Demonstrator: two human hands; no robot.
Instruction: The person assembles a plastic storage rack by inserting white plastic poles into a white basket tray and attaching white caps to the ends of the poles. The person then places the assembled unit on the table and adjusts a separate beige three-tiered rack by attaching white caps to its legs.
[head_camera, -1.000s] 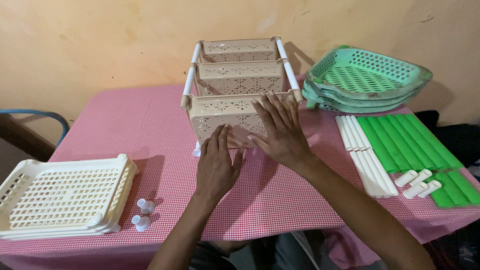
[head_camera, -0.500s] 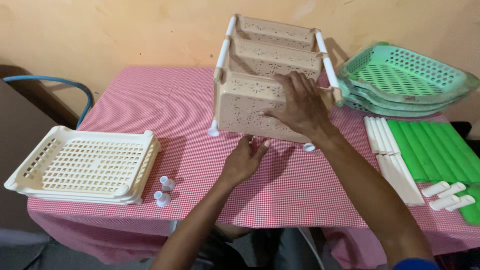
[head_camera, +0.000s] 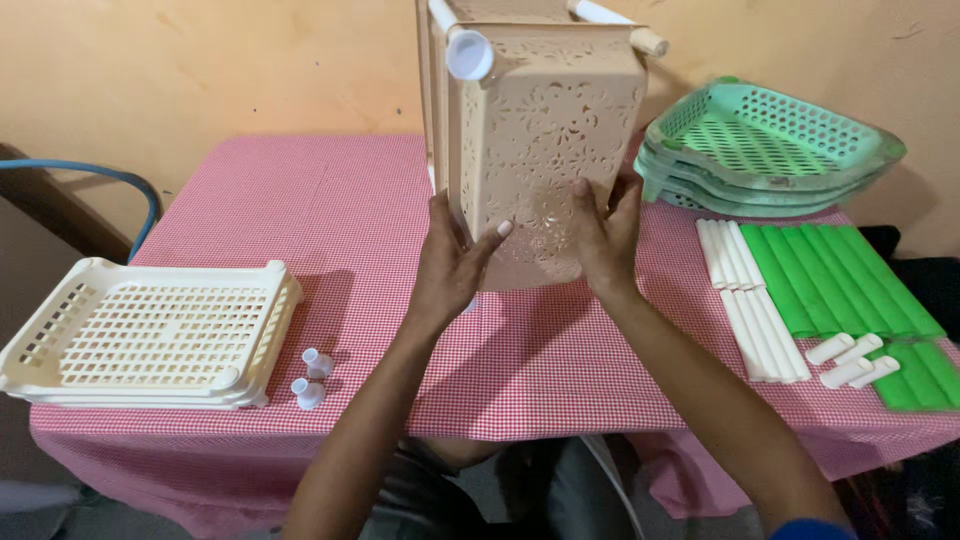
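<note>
At the far left a stack of cream lattice trays (head_camera: 150, 335) sits square to the table's corner, with two small white caps (head_camera: 310, 378) just beside its right edge, near the front hem of the red checked tablecloth (head_camera: 330, 210). Between those caps and my arms the cloth gives me room to move.

My left hand (head_camera: 452, 262) presses flat against the left wall of the beige pierced rack (head_camera: 545, 140), fingers spread and thumb hooked onto its front face. My right hand (head_camera: 605, 232) mirrors it on the lower front, palm against the panel. Neither pinches; the rack is squeezed between two open palms. It stands up on end at the table's middle, its white posts (head_camera: 470, 52) pointing towards me; I cannot tell whether its lower edge touches the cloth or hangs just above.

To the right, nested green corner baskets (head_camera: 770, 145) lie against the wall, and white tubes (head_camera: 750, 300) and green tubes (head_camera: 840, 280) lie side by side near the right edge, short white pegs (head_camera: 850, 360) across them, well apart from my right forearm.
</note>
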